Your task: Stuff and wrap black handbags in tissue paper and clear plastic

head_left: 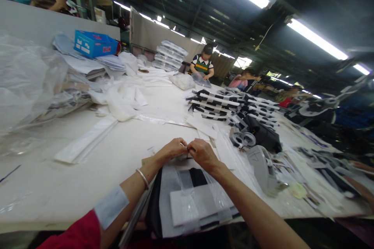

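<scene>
My left hand [174, 148] and my right hand [202, 154] meet fingertip to fingertip, both pinching closed. Between them is something small and dark that I cannot make out. Right below my hands, at the table's near edge, lies a black bag [153, 210] covered with pale wrapping sheet. A white padded piece [191, 204] rests on top of it, with clear tape running across. Part of the bag's far end is hidden behind my wrists. A grey patch [111, 206] sits on my left forearm.
Striped black-and-white bundles [217, 103] are stacked ahead. Right of my hands stand a grey tape dispenser [261, 167] and tape rolls [242, 139]. Folded white paper [87, 140], plastic film [26, 81] and a blue box [94, 43] lie left. A co-worker [203, 64] works across the table.
</scene>
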A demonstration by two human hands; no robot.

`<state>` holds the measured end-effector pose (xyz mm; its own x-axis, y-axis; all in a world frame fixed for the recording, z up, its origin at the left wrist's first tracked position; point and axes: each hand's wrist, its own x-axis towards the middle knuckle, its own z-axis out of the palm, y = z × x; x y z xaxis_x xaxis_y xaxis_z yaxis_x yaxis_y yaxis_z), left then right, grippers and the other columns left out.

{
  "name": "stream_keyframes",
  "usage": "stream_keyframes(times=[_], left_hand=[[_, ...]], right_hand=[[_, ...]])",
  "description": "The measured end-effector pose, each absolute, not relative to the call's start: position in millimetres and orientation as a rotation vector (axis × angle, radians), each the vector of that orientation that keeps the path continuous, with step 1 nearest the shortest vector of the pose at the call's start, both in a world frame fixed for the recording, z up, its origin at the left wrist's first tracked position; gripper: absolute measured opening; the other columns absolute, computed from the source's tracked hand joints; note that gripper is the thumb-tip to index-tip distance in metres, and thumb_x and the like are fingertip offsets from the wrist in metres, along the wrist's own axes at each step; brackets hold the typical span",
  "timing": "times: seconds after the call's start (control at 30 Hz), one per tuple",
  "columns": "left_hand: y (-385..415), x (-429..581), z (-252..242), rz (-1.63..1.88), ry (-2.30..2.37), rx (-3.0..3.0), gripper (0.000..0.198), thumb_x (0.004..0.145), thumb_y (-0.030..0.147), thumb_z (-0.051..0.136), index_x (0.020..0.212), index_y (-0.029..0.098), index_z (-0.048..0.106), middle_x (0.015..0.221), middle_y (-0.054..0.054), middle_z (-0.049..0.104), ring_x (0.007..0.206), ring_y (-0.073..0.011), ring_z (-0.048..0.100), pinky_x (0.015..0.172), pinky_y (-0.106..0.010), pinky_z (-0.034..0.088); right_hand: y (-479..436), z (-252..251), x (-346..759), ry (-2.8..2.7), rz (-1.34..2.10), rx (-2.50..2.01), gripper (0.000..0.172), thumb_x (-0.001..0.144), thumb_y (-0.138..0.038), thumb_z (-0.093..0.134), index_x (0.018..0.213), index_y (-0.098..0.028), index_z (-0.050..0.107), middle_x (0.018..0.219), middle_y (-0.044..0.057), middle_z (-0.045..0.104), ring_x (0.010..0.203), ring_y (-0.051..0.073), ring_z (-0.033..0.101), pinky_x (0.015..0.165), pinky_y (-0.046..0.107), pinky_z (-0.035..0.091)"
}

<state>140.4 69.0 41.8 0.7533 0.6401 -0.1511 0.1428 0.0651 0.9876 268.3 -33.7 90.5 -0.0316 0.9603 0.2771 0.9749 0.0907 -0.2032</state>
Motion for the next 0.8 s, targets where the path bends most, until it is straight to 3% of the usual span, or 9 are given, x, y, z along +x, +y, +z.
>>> stream_keyframes(times=[0.1, 0.37, 0.57, 0.8], left_hand=[[73.6, 143.5, 38.8, 0.422, 0.684, 1.434, 0.024, 0.052, 0.021, 0.069, 0.074, 0.017, 0.061, 0.058, 0.004, 0.061, 0.056, -0.0116, 0.051, 0.053, -0.023, 0.035], [81.8, 143.7, 32.8, 0.355, 0.617, 1.283, 0.02, 0.052, 0.023, 0.069, 0.07, 0.017, 0.062, 0.057, 0.003, 0.061, 0.055, -0.0131, 0.056, 0.056, -0.025, 0.041], [92.3, 139.0, 30.6, 0.319, 0.496, 1.184, 0.022, 0.053, 0.027, 0.074, 0.071, 0.016, 0.065, 0.069, -0.001, 0.068, 0.065, -0.0148, 0.061, 0.065, -0.026, 0.047], [95.9, 133.6, 33.1, 0.363, 0.459, 1.106, 0.044, 0.051, 0.04, 0.086, 0.082, 0.014, 0.069, 0.081, -0.005, 0.071, 0.073, -0.0151, 0.062, 0.072, -0.027, 0.048]], right_hand=[[-32.6, 88.8, 268.2, -2.066, -0.103, -1.9, 0.021, 0.083, -0.007, 0.057, 0.083, -0.02, 0.073, 0.081, 0.005, 0.074, 0.084, 0.019, 0.067, 0.106, 0.04, 0.04], [-41.4, 78.9, 281.0, -2.157, -0.188, -1.618, 0.028, 0.092, -0.009, 0.051, 0.102, -0.023, 0.072, 0.105, 0.006, 0.075, 0.102, 0.017, 0.068, 0.112, 0.043, 0.038], [-48.7, 90.3, 286.2, -2.403, -0.23, -1.612, 0.039, 0.093, -0.029, 0.061, 0.132, -0.021, 0.06, 0.135, 0.01, 0.062, 0.135, 0.027, 0.047, 0.119, 0.055, 0.023], [-50.5, 78.7, 277.2, -2.343, -0.377, -1.8, 0.053, 0.091, -0.04, 0.064, 0.139, -0.019, 0.053, 0.147, 0.009, 0.049, 0.145, 0.033, 0.029, 0.119, 0.059, 0.017]])
